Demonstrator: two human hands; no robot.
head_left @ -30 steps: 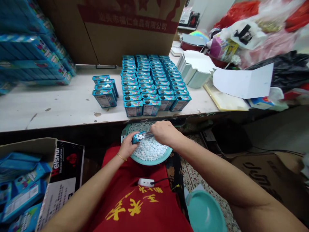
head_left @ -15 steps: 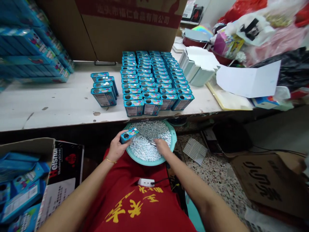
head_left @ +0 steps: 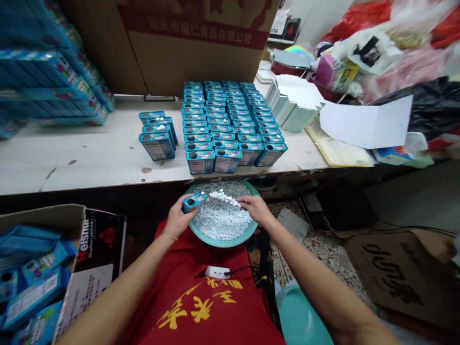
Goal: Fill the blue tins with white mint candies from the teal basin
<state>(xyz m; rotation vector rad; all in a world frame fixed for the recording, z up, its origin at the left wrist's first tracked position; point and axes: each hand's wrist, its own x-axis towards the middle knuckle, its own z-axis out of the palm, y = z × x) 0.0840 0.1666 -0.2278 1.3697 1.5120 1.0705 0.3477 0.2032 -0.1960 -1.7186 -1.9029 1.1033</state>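
My left hand (head_left: 178, 218) is closed around a small blue tin (head_left: 194, 201) with a dark round opening in its top, tilted over the left side of a turquoise basin (head_left: 220, 243). Small white candies (head_left: 221, 223) fill much of that basin. In my right hand (head_left: 256, 207) is the handle of a narrow scoop, hidden under a long heap of white candies (head_left: 225, 197). The heap is above the basin, its far end close to the tin but apart from it.
Rows of blue tins (head_left: 226, 154) stand on the white table (head_left: 89, 160), with a few more tins (head_left: 157, 146) to their left. Stacked blue packs (head_left: 53, 103) and a large cardboard box (head_left: 201, 52) are behind. An open carton (head_left: 81, 235) of blue boxes sits at lower left.
My right hand has come up out of the candies and shifted right, the scoop now heaped with them. The tin in my left hand has barely moved.
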